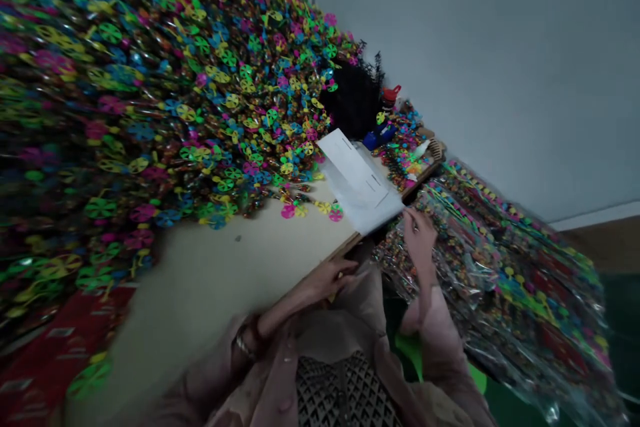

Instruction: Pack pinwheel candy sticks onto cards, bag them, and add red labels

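Note:
My right hand [420, 237] is at the near right corner of a stack of thin, translucent white plastic bags [353, 210], fingers bent together. Whether a bag is caught between its fingertips is too dim to tell. A white paper sheet [355, 167] with small print lies on the stack. Just below the table edge, above my lap, my left hand [337, 278] has its fingers curled. A small yellow bit shows at those fingers, but what it belongs to is hidden. Near the bags lie loose candy-filled tubes with colourful pinwheel tops [335, 212].
A big heap of pinwheel-topped tubes [200, 100] covers the table's far left side. Red printed packaging [55, 353] lies at the lower left. Filled clear bags [490, 267] are piled at the right. Behind the stack sit a dark-haired head [353, 97] and a blue object [379, 136].

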`<state>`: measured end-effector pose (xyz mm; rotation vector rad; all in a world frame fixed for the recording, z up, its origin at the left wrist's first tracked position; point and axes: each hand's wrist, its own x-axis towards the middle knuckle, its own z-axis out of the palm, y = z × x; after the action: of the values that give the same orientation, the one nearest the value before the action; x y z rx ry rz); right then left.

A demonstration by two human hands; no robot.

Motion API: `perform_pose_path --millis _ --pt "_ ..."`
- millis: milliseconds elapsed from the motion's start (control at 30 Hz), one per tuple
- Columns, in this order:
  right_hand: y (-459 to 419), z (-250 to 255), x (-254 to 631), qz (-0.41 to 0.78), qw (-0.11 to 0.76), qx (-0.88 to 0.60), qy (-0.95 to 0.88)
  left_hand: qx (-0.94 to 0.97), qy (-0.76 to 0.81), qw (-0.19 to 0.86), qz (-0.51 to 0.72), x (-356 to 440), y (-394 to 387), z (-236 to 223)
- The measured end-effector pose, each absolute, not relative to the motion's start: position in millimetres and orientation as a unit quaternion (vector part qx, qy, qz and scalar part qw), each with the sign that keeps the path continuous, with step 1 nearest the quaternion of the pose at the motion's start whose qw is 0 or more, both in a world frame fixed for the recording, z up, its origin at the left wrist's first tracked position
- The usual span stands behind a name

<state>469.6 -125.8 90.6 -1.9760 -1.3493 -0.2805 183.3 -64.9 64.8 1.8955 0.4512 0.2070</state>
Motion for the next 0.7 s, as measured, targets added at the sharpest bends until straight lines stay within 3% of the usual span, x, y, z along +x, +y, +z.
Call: perform_pose_path --millis 167,267,400,533,600,700 --pt "18 69 468 0.033 0.283 -0.794 -0.537 0.754 0.271 0.589 0.107 127 -64 56" --pt "66 60 479 0.094 0.298 -0.801 -0.510 0.734 0.326 0.579 0.140 103 -62 64" --pt "65 61 476 0.087 0.368 -0.764 -0.522 0.700 0.417 0.536 0.219 74 -58 77" --pt "29 64 436 0.125 0.422 -0.708 -0.553 0.620 0.484 0.477 0.392 44 -57 98" --pt "18 61 397 0.222 0.380 -0.659 -0.610 0.578 0.509 0.413 0.486 27 -52 107" --pt "19 51 323 0.347 0.228 -0.559 -0.718 0.544 0.536 0.317 0.562 1 -30 105"
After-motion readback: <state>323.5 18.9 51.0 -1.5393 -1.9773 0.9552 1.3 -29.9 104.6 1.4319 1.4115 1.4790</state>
